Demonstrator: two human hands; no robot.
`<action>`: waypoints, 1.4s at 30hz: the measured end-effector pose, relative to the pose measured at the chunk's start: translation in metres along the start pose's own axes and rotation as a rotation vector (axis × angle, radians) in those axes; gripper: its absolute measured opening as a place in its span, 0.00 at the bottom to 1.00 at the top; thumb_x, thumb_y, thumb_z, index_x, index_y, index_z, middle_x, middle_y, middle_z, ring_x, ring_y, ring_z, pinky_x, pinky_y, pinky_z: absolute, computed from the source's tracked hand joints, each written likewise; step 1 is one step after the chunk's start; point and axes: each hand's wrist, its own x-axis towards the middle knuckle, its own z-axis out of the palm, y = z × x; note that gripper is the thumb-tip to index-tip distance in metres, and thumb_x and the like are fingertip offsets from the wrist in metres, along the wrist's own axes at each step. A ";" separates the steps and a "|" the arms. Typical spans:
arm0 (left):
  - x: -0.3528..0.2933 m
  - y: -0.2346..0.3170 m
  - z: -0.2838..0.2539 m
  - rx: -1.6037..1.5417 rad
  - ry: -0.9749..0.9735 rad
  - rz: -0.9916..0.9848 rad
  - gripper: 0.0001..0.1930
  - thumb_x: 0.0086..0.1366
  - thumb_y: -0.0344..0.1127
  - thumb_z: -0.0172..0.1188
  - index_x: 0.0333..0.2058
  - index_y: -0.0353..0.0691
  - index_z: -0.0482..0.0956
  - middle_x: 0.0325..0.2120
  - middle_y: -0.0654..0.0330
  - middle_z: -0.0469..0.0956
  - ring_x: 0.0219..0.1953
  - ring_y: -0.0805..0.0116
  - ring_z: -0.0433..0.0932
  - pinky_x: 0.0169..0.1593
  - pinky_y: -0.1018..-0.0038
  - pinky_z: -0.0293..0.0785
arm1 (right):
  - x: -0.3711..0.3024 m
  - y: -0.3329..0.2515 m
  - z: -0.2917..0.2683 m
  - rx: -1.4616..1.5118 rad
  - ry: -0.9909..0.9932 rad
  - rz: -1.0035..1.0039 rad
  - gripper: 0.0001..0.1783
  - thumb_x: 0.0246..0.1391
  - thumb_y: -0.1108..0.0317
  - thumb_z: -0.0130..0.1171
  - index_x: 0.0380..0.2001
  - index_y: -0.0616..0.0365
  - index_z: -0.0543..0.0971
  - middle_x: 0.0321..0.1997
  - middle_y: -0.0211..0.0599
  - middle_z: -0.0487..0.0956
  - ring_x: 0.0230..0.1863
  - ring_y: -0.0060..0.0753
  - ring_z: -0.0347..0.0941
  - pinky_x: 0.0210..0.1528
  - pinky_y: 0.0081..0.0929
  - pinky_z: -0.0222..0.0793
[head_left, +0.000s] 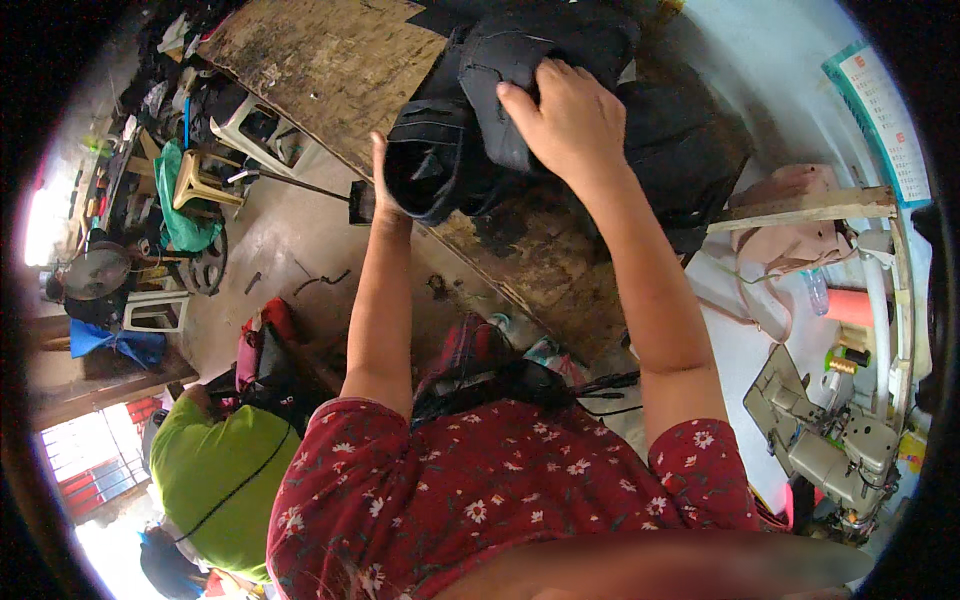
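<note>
My left hand [388, 190] holds the left edge of a black fabric piece [424, 165] with a stitched rim and an open, hollow end. Its thumb stands up beside the cloth, and the other fingers are hidden behind it. On a charcoal cloth panel [490, 75] at the top, my right hand [575, 115] rests with thumb apart and fingers curled over the fabric. I cannot tell whether panel and hollow piece are joined. More black cloth [675, 150] lies to the right on the worn wooden table [330, 55].
A sewing machine [840, 450] stands at the right, near a pink bag [795, 225] and a wooden rail [810, 208]. At lower left, a person in a green shirt [225, 480] bends over. Plastic stools [262, 130] and a fan [97, 270] stand farther left.
</note>
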 end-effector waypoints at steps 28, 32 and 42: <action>0.091 -0.026 0.053 1.349 -0.128 -0.094 0.48 0.61 0.71 0.54 0.68 0.40 0.58 0.63 0.35 0.62 0.65 0.41 0.65 0.66 0.55 0.60 | 0.029 -0.057 -0.120 -0.203 0.089 0.301 0.22 0.49 0.51 0.63 0.29 0.63 0.81 0.30 0.49 0.81 0.33 0.48 0.79 0.40 0.41 0.72; 0.119 -0.029 0.029 0.901 -0.160 -0.293 0.51 0.61 0.69 0.56 0.70 0.38 0.53 0.68 0.40 0.55 0.69 0.45 0.59 0.69 0.56 0.55 | 0.036 -0.060 -0.029 -0.227 -0.127 0.193 0.24 0.50 0.51 0.64 0.21 0.63 0.72 0.26 0.52 0.76 0.34 0.62 0.75 0.37 0.49 0.68; 0.158 -0.020 0.035 0.762 -0.384 -0.345 0.48 0.58 0.61 0.61 0.70 0.40 0.56 0.67 0.48 0.61 0.70 0.50 0.57 0.71 0.60 0.47 | 0.007 -0.019 -0.096 0.369 0.367 0.682 0.23 0.48 0.54 0.64 0.38 0.65 0.83 0.31 0.35 0.82 0.33 0.31 0.76 0.41 0.28 0.70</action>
